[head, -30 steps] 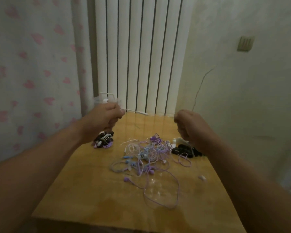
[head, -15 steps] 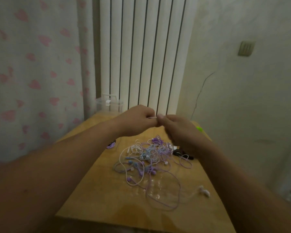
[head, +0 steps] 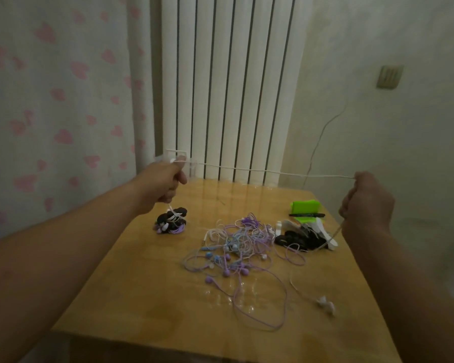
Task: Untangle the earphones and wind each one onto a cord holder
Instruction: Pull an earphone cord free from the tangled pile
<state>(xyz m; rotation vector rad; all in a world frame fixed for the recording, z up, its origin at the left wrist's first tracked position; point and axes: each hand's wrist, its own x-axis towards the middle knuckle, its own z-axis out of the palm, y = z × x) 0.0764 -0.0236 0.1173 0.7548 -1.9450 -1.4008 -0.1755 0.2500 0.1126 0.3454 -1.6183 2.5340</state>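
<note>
Inspector: Wooden counter (head: 142, 297): state its surroundings.

Technician: It stands against a white ribbed radiator (head: 233, 87). A curtain (head: 63, 100) printed with pink hearts hangs at the left, and a plain wall is at the right.

Inspector: Condition of the hands?

Technician: Both are raised above the counter, well apart. The left hand (head: 165, 183) is clenched, with thumb and curled fingers pinching one end of a white cord (head: 273, 172). The right hand (head: 364, 203) is closed in a fist round the other end. The cord runs nearly straight and taut between them, above the far edge of the counter.

Inspector: Loose ends?

Technician: A short tail hangs below the left hand, toward a wound bundle (head: 172, 221) on dark holders. A strand drops below the right hand toward the pile of black cord holders (head: 299, 238). Where it ends cannot be determined.

Inspector: Location of the other earphones?

Technician: A tangle of earphones (head: 241, 247), purple, blue and white, lies at the centre of the counter, between the bundle and the holders. One purple loop extends toward the near edge. A pair of white earbuds (head: 325, 303) lies apart, at the near right.

Inspector: Other items?

Technician: A green block (head: 306, 206) and a black pen (head: 307, 214) sit just behind the holders. A clear box (head: 178, 155) stands at the far left corner, partly hidden by the left hand.
</note>
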